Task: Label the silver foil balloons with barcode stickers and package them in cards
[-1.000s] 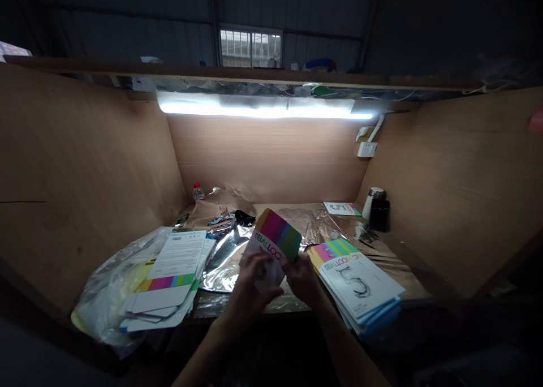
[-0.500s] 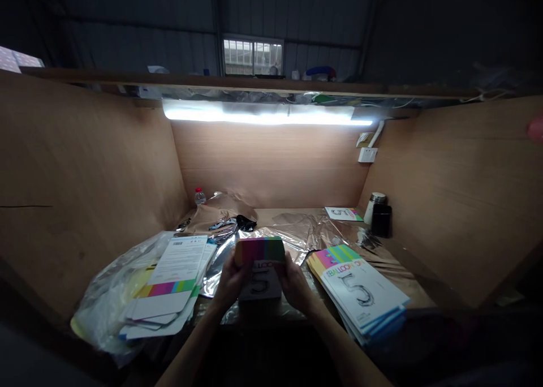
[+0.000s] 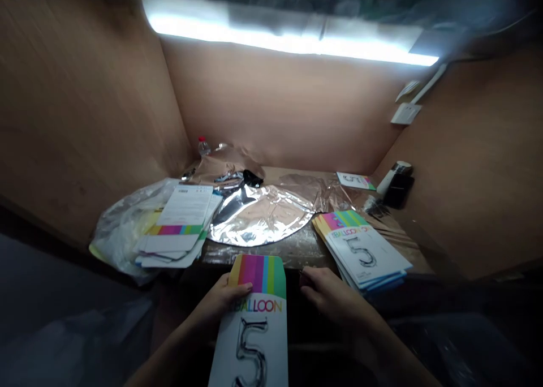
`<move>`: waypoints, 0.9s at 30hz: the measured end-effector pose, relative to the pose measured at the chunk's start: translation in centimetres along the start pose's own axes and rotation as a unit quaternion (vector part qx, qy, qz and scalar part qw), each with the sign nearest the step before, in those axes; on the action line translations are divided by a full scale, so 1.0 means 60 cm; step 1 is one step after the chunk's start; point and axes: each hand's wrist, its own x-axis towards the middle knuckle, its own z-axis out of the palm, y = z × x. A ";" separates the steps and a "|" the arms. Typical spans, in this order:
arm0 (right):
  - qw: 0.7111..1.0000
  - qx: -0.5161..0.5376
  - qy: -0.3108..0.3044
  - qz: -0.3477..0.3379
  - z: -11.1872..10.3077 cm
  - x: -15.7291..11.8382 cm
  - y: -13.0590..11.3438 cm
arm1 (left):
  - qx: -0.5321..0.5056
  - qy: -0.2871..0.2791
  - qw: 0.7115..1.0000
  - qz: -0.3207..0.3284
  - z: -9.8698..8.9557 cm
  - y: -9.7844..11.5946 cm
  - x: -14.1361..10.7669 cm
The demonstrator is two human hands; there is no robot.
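A white envelope (image 3: 274, 333) with a rainbow flap, the word BALLOON and a silver 5 is upright at the bottom centre. My left hand (image 3: 227, 299) grips its left edge, thumb across the front. Just right of the envelope, apart from it, my right hand (image 3: 322, 291) is closed, fingertips pinched together; what they hold, if anything, is too small and dark to name. Beyond my right hand lies a stack of similar printed envelopes (image 3: 382, 254). On the left, more envelopes (image 3: 184, 206) lie back side up.
Shiny foil sheets (image 3: 263, 214) cover the middle of the table. A clear plastic bag (image 3: 123, 228) lies at the left. Farther back are a red-capped bottle (image 3: 204, 147), a single envelope (image 3: 355, 180), a white flask (image 3: 392, 176) and a black phone-like object (image 3: 399, 190). Wooden walls enclose three sides.
The view has tilted down. The envelope has come lower and nearer, with its front now in full view. My right hand has let go of it and moved to the right.
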 end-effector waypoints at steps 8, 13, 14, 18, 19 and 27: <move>0.994 -0.049 -0.090 -0.024 0.087 -0.026 -0.020 | -0.041 -0.013 0.996 -0.081 -0.017 -0.102 -0.004; 0.976 -0.189 -0.092 -0.051 0.119 -0.011 -0.015 | -0.024 -0.009 0.996 -0.083 -0.020 -0.105 -0.009; 0.971 -0.215 -0.092 -0.050 0.121 -0.008 -0.017 | -0.020 -0.007 0.997 -0.081 -0.019 -0.105 -0.010; 0.945 -0.292 -0.127 -0.074 0.128 0.004 -0.027 | -0.008 -0.006 0.996 -0.086 -0.013 -0.103 -0.013; 0.938 -0.307 -0.138 -0.087 0.129 0.007 -0.028 | -0.005 -0.009 0.996 -0.090 -0.012 -0.102 -0.014; 0.891 -0.368 -0.196 -0.178 0.123 0.015 -0.035 | 0.062 -0.034 0.996 -0.050 0.018 -0.101 -0.021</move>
